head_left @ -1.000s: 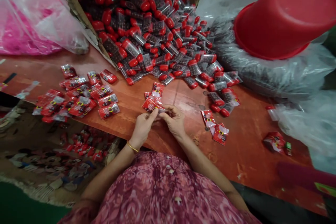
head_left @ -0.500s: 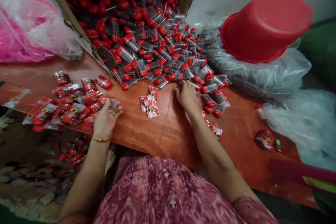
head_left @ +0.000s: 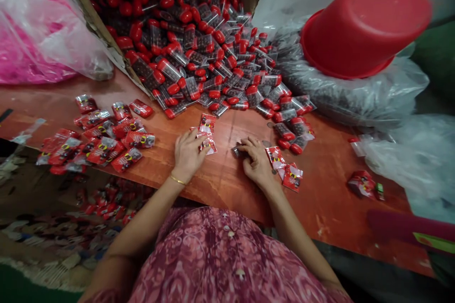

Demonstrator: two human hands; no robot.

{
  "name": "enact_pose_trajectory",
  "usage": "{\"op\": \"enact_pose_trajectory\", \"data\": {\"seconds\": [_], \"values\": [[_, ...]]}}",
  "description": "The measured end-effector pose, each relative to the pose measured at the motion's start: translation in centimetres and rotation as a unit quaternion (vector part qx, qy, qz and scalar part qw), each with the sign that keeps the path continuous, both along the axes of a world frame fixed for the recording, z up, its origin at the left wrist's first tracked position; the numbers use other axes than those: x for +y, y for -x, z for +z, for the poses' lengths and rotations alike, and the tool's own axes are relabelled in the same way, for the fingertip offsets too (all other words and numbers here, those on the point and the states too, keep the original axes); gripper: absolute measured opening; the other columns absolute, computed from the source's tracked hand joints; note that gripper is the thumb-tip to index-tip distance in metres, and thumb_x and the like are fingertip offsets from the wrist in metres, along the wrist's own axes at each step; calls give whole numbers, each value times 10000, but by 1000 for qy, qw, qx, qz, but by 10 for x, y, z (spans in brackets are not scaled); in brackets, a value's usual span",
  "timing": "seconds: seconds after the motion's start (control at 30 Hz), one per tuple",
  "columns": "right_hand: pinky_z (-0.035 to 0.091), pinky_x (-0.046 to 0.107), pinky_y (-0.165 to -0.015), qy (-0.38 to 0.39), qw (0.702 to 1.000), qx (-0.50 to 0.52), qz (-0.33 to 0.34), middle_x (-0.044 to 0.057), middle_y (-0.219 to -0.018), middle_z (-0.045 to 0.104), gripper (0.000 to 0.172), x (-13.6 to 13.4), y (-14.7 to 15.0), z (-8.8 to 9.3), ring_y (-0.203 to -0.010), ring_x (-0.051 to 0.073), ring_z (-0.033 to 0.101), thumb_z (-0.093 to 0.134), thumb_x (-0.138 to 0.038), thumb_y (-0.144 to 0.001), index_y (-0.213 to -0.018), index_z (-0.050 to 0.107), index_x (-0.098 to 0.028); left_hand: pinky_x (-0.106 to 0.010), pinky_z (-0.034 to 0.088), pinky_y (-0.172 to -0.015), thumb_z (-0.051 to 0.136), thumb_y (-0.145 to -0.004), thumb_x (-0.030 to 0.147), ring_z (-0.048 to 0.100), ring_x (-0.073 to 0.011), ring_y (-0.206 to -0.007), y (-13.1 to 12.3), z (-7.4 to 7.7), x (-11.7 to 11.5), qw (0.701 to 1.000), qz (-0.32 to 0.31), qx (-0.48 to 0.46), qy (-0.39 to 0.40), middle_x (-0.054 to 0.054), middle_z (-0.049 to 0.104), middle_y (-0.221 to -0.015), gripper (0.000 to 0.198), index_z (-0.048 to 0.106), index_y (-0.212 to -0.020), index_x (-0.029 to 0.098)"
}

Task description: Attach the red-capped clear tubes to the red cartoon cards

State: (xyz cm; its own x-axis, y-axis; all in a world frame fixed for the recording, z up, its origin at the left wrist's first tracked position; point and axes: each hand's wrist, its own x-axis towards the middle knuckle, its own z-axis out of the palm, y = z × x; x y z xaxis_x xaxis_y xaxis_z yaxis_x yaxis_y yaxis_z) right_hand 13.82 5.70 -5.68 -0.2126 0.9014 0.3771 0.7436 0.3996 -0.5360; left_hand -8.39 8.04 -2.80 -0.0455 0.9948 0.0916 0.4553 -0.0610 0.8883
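My left hand (head_left: 189,153) rests at a small stack of red printed cards (head_left: 206,123), fingers stretched out and thumb apart, touching the nearest ones and partly covering them. My right hand (head_left: 256,160) is closed over a small clear case with dark contents (head_left: 236,152), held low at the tabletop; the fingers hide the rest of it. Right of that hand lie more red printed cards (head_left: 293,177). A large heap of red-ended clear cases (head_left: 213,73) spills from a cardboard box (head_left: 122,64). Red packed pieces (head_left: 101,149) are piled to the left.
A red tub (head_left: 369,28) stands upside down on a stuffed clear bag (head_left: 341,104) at the right. Crumpled plastic (head_left: 408,161) and a loose red pack (head_left: 360,183) lie nearer. Pink goods in a bag (head_left: 35,42) sit at the far left, above the table's edge.
My left hand has left a red pack on the left pile and moved right to the cards. My right hand has drawn a case from the heap towards me.
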Motion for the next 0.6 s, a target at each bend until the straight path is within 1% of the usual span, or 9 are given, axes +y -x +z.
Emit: {"op": "enact_pose_trajectory", "data": {"seconds": [0.07, 0.13, 0.2, 0.27, 0.33, 0.4, 0.5, 0.53, 0.6], "values": [[366, 529, -1014, -22, 999, 21, -17, 99, -1156, 627, 372, -4, 2, 1, -1219, 270, 475, 437, -37, -653, -952, 597, -189, -470, 235, -1059, 703, -684, 334, 413, -325, -1266, 3, -6, 10, 992, -38, 116, -13, -56, 617, -1229, 142, 743, -812, 287], [378, 514, -1014, -44, 998, 44, -29, 109, -1118, 644, 294, -5, 7, 3, -1174, 257, 517, 468, -66, -703, -930, 609, -187, -494, 238, -1048, 633, -757, 344, 398, -318, -1279, 3, -8, 15, 976, -59, 210, -6, -48, 597, -1262, 154, 741, -853, 291], [405, 487, -998, -65, 995, 63, -33, 107, -1049, 670, 237, -4, 14, 5, -1098, 239, 571, 484, -78, -734, -897, 617, -188, -497, 264, -1031, 581, -801, 350, 401, -307, -1280, 0, -10, 17, 960, -60, 273, -2, -41, 585, -1279, 185, 736, -885, 293], [428, 468, -976, -84, 993, 74, -34, 99, -997, 686, 195, -2, 21, 7, -1039, 228, 602, 492, -93, -758, -865, 620, -194, -500, 285, -1019, 559, -817, 350, 414, -306, -1271, -6, -11, 18, 953, -47, 300, -2, -39, 593, -1269, 197, 736, -879, 288], [443, 453, -946, -93, 991, 82, -41, 96, -968, 692, 153, -1, 27, 10, -992, 227, 615, 501, -125, -780, -838, 623, -196, -509, 282, -1024, 557, -818, 339, 428, -310, -1262, -12, -11, 18, 954, -34, 297, -8, -44, 600, -1258, 196, 737, -868, 279], [469, 420, -879, -74, 990, 96, -67, 90, -906, 695, 123, -2, 33, 14, -914, 221, 622, 507, -179, -806, -825, 627, -197, -522, 263, -1038, 560, -815, 333, 424, -317, -1267, -18, -11, 17, 962, -14, 272, -21, -59, 592, -1266, 196, 738, -861, 266], [484, 340, -734, 25, 980, 168, -102, 64, -801, 673, 180, -2, 43, 23, -771, 188, 606, 473, -291, -856, -851, 626, -195, -533, 263, -1038, 579, -801, 321, 403, -327, -1285, -25, -5, 12, 978, 20, 202, -40, -86, 562, -1298, 188, 739, -870, 250], [479, 319, -701, 67, 971, 206, -103, 59, -801, 666, 214, -1, 47, 26, -747, 177, 598, 462, -333, -863, -869, 622, -191, -535, 270, -1034, 586, -796, 315, 405, -326, -1285, -27, -2, 10, 983, 25, 176, -47, -88, 555, -1305, 183, 738, -878, 253], [466, 286, -649, 144, 942, 289, -89, 49, -805, 656, 271, 4, 55, 31, -702, 158, 581, 476, -410, -844, -880, 613, -179, -529, 279, -1033, 599, -787, 300, 427, -312, -1270, -31, 6, 4, 990, 24, 126, -63, -86, 567, -1293, 169, 736, -876, 258]]}}
